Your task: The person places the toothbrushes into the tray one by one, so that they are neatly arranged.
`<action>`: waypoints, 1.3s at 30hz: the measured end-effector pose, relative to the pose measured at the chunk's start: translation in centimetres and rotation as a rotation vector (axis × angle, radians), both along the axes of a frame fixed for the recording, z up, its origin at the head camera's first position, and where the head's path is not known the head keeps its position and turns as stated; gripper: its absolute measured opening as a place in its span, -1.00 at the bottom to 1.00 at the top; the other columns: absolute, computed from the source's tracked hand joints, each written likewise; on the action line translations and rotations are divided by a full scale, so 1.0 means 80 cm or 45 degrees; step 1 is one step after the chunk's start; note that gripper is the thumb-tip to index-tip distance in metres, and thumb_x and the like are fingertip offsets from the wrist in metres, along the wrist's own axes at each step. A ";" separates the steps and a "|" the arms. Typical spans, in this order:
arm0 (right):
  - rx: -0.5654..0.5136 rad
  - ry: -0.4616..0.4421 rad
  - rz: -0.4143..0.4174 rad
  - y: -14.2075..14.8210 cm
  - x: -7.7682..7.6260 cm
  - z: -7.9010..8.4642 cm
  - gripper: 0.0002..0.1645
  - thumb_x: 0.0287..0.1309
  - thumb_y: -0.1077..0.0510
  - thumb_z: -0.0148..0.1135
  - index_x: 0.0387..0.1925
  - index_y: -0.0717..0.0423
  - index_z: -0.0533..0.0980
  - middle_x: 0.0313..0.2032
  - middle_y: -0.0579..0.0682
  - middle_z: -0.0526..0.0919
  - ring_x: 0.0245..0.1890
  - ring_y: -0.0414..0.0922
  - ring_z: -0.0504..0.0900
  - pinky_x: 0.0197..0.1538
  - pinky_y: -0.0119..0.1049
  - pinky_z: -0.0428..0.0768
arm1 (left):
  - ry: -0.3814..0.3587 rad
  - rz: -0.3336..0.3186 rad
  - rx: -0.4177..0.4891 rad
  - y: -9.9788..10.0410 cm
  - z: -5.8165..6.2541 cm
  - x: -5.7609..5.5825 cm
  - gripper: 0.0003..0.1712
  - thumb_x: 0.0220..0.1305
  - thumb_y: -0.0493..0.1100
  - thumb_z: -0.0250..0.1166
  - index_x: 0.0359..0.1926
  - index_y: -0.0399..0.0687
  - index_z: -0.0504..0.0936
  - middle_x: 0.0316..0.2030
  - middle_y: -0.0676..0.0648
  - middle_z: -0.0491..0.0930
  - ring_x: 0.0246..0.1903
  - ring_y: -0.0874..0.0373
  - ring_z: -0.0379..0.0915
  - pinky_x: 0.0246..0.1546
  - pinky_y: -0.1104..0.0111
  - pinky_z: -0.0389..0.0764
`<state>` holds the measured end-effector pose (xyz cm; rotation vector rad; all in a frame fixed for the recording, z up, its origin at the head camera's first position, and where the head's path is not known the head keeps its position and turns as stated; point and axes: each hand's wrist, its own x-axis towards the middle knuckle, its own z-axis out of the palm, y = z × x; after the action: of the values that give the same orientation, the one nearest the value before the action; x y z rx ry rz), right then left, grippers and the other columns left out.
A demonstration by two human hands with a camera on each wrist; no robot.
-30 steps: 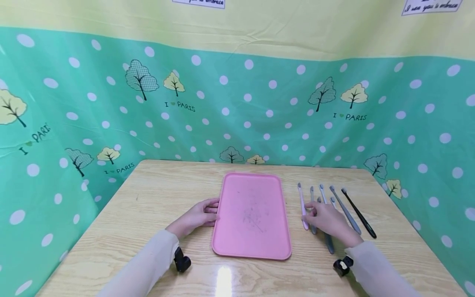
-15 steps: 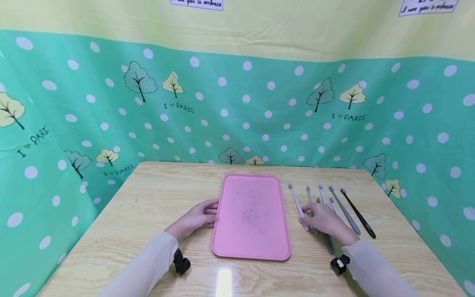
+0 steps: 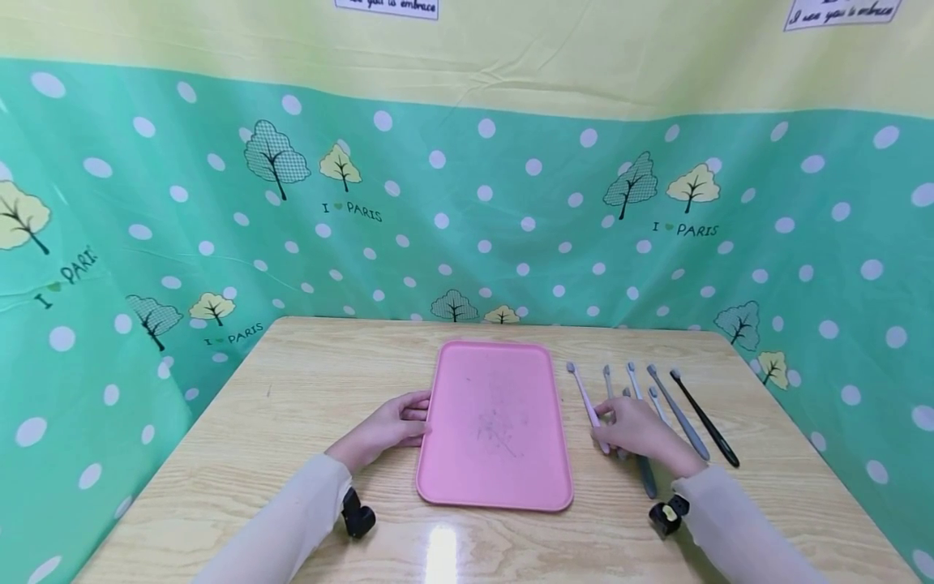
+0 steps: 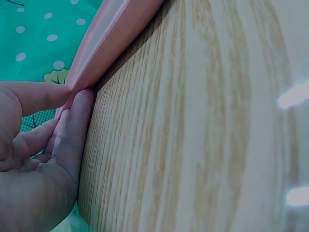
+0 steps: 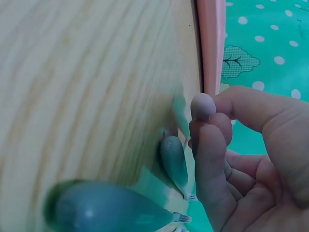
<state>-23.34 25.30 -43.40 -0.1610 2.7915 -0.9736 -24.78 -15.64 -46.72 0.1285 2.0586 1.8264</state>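
Note:
A pink tray [image 3: 489,381] lies flat in the middle of the wooden table. At its left edge my left hand [image 3: 383,430] holds the rim, thumb and fingers meeting the tray's side wall [image 4: 116,38] in the left wrist view. On the other side, my right hand [image 3: 645,430] pinches the lower handle of a pale pink toothbrush [image 3: 582,393], whose head points away and toward the tray. Its rounded handle end [image 5: 203,106] shows between thumb and fingers in the right wrist view. A grey toothbrush [image 3: 609,385] beside it is partly hidden under that hand.
Several more toothbrushes lie right of the tray: a dark one [image 3: 648,480] under the hand, a light blue one [image 3: 635,381], a small white one [image 3: 659,405], a grey one [image 3: 682,418] and a black one [image 3: 708,422]. A dotted green curtain [image 3: 481,219] hangs behind the table.
The pale pink toothbrush's head has swung left toward the tray, and my right hand has shifted slightly left with it. The grey one beside it has tilted a little. My left hand has stayed put.

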 end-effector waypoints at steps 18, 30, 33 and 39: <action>-0.361 -0.146 0.061 -0.011 -0.004 0.008 -0.41 0.26 0.20 0.29 0.19 0.48 0.36 -0.54 0.09 0.61 -0.57 -0.08 0.63 -0.47 -0.23 0.73 | 0.004 -0.007 0.022 0.000 0.000 0.001 -0.23 0.30 -0.43 0.20 0.49 -0.33 0.16 0.24 -0.32 0.32 0.10 -0.07 0.44 0.01 0.17 0.71; -0.627 -0.330 0.188 -0.052 -0.005 0.008 -0.36 0.29 0.20 0.26 0.23 0.50 0.27 -0.46 0.10 0.64 -0.53 -0.17 0.61 -0.41 -0.31 0.75 | -0.003 0.000 0.033 0.000 -0.005 -0.001 -0.22 0.27 -0.44 0.19 0.49 -0.32 0.16 0.25 -0.31 0.31 0.10 -0.06 0.43 0.00 0.17 0.71; -0.672 -0.364 0.217 -0.063 -0.004 0.007 -0.39 0.28 0.21 0.27 0.21 0.49 0.29 -0.41 0.11 0.66 -0.52 -0.17 0.62 -0.41 -0.31 0.75 | 0.002 0.002 0.043 0.000 -0.007 -0.002 -0.21 0.24 -0.45 0.19 0.48 -0.34 0.16 0.25 -0.31 0.30 0.08 -0.05 0.43 -0.01 0.16 0.72; -0.707 -0.393 0.271 -0.088 -0.009 0.006 -0.47 0.29 0.18 0.27 0.14 0.44 0.35 -0.38 0.14 0.68 -0.49 -0.16 0.63 -0.39 -0.34 0.74 | 0.009 0.018 0.055 0.003 -0.006 -0.001 -0.21 0.21 -0.46 0.19 0.47 -0.35 0.18 0.22 -0.31 0.31 0.05 -0.03 0.43 -0.03 0.16 0.72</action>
<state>-24.05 18.30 -42.93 -0.3387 2.1221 -1.5376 -24.87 -15.43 -47.20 0.1327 2.0302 1.8819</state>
